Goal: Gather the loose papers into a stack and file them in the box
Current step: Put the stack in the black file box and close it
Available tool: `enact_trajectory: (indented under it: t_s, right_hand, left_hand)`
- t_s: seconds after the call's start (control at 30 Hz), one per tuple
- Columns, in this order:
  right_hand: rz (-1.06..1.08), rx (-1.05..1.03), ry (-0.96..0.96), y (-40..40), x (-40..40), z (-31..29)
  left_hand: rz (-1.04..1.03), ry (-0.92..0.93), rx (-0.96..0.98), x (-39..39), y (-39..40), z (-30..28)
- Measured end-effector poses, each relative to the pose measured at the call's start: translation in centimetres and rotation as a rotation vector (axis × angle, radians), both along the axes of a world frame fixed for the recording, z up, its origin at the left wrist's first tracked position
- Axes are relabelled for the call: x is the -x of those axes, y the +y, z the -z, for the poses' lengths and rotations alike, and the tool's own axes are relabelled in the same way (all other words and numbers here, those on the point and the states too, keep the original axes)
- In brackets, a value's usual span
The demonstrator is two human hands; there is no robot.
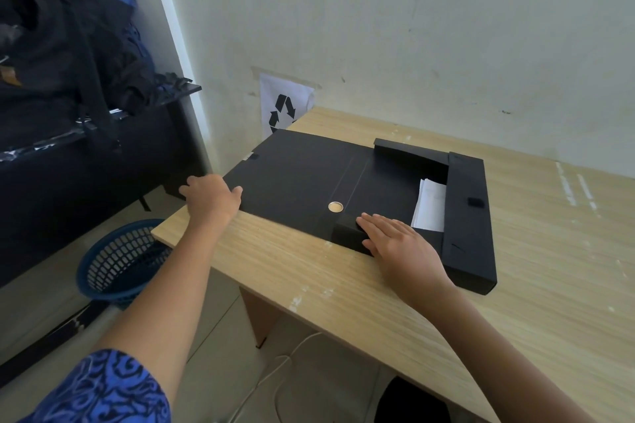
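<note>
A black box lies on the wooden desk, its lid spread flat to the left. White papers sit inside, half hidden. The left hand grips the lid's left edge; the right hand rests open and flat on the near flap. A blue basket stands on the floor at left

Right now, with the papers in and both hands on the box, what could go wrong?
1. The black file box overhangs the desk's left edge where the left hand holds the open cover; lifting it carelessly could likely slide or tip the box off.
2. The white papers look angled inside, partly hidden; closing might crease an edge.
3. The right hand lies flat on the near flap, so the fingers could get caught as the cover folds over.
</note>
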State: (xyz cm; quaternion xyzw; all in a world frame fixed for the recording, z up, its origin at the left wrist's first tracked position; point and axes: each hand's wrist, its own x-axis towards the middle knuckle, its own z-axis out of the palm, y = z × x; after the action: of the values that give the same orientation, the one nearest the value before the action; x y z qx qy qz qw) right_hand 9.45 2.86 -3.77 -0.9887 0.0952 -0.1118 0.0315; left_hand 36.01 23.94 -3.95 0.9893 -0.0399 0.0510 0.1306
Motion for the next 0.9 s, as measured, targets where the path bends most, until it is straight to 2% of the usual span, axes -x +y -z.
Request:
enact_trajectory:
  t_s: [0.2,0.63,0.77,0.9]
  right_hand:
    - [0.003,-0.022,0.029,0.1,0.0,-0.3]
    - [0.042,-0.010,0.050,-0.9,0.8,-0.3]
    - [0.063,-0.033,0.055,-3.0,2.7,-0.4]
    - [0.086,-0.037,0.057,-4.8,4.4,-0.5]
  left_hand:
    - [0.026,0.088,0.006,-2.1,1.7,-0.8]
    - [0.114,0.300,0.066,-0.6,2.7,-2.4]
    - [0.151,0.266,-0.010,1.2,1.2,-1.8]
    - [0.173,0.160,0.078,3.2,-1.0,-1.2]
